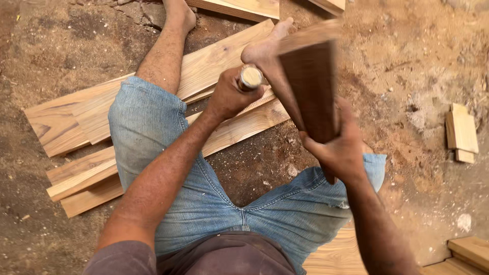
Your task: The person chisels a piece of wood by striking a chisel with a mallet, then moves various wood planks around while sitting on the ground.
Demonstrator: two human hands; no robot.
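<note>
I sit on the ground with my legs stretched over wooden planks (76,119). My left hand (230,94) is closed around a round wooden tool handle (250,78), seen end-on; the tool's working end is hidden. My right hand (340,145) grips a dark brown wooden mallet block (310,89), raised upright beside the handle and blurred. My right foot (265,48) lies just behind the handle.
Light planks lie stacked under my legs and at the top edge (244,7). Small wood offcuts (462,133) rest on the dirt at the right. More boards (471,252) sit at the bottom right. Sawdust covers the earth floor.
</note>
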